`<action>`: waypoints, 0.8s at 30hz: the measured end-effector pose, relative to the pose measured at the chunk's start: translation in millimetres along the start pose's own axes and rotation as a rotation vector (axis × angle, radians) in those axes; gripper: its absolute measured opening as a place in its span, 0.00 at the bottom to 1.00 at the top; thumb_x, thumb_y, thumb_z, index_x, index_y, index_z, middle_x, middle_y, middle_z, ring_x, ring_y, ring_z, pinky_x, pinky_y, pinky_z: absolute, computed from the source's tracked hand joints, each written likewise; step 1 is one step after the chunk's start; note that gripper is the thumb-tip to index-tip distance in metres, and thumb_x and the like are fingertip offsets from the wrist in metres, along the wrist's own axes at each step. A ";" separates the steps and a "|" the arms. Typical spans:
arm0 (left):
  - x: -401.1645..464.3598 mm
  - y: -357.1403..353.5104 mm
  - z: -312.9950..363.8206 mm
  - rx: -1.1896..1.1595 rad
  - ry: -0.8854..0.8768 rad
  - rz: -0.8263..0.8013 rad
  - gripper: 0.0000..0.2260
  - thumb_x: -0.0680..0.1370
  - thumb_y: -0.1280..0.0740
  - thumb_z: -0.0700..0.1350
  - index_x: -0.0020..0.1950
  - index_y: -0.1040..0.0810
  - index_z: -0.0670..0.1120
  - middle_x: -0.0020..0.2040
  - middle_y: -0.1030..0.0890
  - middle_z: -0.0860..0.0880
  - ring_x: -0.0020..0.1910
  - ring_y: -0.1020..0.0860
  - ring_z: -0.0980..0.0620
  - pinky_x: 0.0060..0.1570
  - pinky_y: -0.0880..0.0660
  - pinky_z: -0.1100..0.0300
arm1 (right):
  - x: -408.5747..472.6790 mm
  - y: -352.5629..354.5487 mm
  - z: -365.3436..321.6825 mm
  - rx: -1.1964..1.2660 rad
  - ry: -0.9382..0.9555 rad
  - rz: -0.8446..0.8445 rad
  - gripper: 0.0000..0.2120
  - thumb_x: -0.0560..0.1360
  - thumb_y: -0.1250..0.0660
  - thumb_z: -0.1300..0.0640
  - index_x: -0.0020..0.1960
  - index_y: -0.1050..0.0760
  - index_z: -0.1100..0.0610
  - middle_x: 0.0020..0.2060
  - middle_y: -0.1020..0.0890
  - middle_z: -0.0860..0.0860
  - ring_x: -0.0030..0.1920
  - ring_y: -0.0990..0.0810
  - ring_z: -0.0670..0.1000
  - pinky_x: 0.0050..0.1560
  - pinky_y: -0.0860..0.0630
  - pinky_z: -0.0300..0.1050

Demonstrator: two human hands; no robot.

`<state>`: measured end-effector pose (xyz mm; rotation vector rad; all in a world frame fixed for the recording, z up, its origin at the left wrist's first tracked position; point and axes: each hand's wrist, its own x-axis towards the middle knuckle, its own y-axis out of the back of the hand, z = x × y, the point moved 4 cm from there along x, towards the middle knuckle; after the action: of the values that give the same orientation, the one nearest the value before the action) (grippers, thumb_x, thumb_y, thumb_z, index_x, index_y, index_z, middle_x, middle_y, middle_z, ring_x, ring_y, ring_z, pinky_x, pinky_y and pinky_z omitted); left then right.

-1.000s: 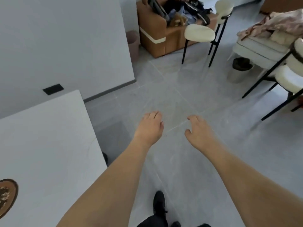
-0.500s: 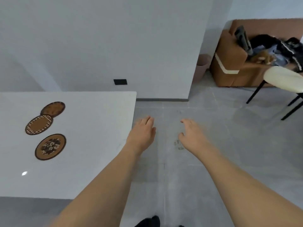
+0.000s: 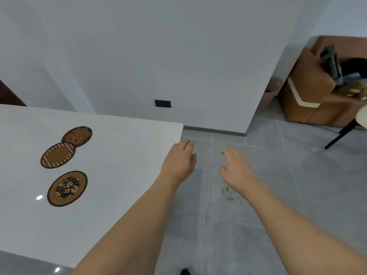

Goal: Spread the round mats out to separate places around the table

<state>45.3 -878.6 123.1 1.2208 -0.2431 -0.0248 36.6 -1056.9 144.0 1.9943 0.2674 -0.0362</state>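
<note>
Three round brown mats lie close together on the white table (image 3: 123,155) at the left. The far mat (image 3: 78,135) has a woven look and is partly overlapped by the checker-rimmed mat (image 3: 58,155). The near mat (image 3: 67,188) with a dark speckled centre lies apart from them. My left hand (image 3: 179,161) hovers over the table's right edge, fingers apart, holding nothing. My right hand (image 3: 236,171) is out over the floor, also open and holding nothing.
A white wall with a black socket plate (image 3: 162,103) stands behind the table. A brown sofa (image 3: 309,100) piled with clothes, a pink bin (image 3: 273,90) and a black chair leg (image 3: 340,134) are at the right. Grey tiled floor (image 3: 278,195) lies beside the table.
My view has swung left, from the floor and chairs toward the table, so the three mats are now in sight. Both hands stay out in front, holding nothing.
</note>
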 end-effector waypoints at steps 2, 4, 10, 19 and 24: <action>14.4 -4.6 -0.8 0.015 -0.028 -0.023 0.17 0.81 0.41 0.46 0.67 0.29 0.40 0.66 0.27 0.42 0.58 0.27 0.41 0.62 0.31 0.51 | 16.9 3.8 7.2 -0.011 -0.019 -0.012 0.24 0.75 0.40 0.59 0.71 0.37 0.59 0.69 0.32 0.56 0.69 0.34 0.57 0.70 0.37 0.52; 30.2 -6.0 -9.6 0.017 -0.014 -0.018 0.16 0.80 0.41 0.46 0.66 0.29 0.40 0.66 0.26 0.43 0.57 0.27 0.41 0.62 0.32 0.51 | 39.3 5.4 9.6 -0.013 -0.029 -0.026 0.24 0.75 0.40 0.59 0.71 0.37 0.59 0.69 0.32 0.56 0.69 0.34 0.57 0.70 0.37 0.51; 59.4 11.6 -60.2 0.063 0.157 0.073 0.16 0.80 0.40 0.45 0.66 0.28 0.40 0.66 0.26 0.43 0.60 0.27 0.42 0.63 0.33 0.52 | 115.5 -1.7 -24.8 -0.045 0.130 -0.100 0.24 0.75 0.40 0.59 0.70 0.36 0.58 0.68 0.31 0.55 0.67 0.33 0.57 0.67 0.36 0.48; 7.8 49.7 -149.9 0.099 0.514 0.172 0.17 0.81 0.40 0.47 0.68 0.29 0.41 0.67 0.26 0.43 0.62 0.26 0.43 0.64 0.31 0.52 | 168.9 -49.6 -150.0 -0.053 0.486 -0.286 0.25 0.75 0.41 0.59 0.72 0.38 0.58 0.72 0.35 0.53 0.70 0.35 0.54 0.70 0.36 0.50; -65.2 69.1 -205.5 0.091 0.788 0.269 0.19 0.81 0.42 0.46 0.70 0.31 0.40 0.69 0.28 0.43 0.67 0.30 0.44 0.67 0.34 0.52 | 153.3 -95.0 -220.7 -0.081 0.712 -0.364 0.25 0.76 0.41 0.59 0.72 0.39 0.57 0.72 0.35 0.52 0.70 0.35 0.53 0.68 0.38 0.46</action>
<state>14.8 -654.7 110.5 1.1915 0.2860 0.6946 145.7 -793.8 131.1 1.7892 1.0665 0.4525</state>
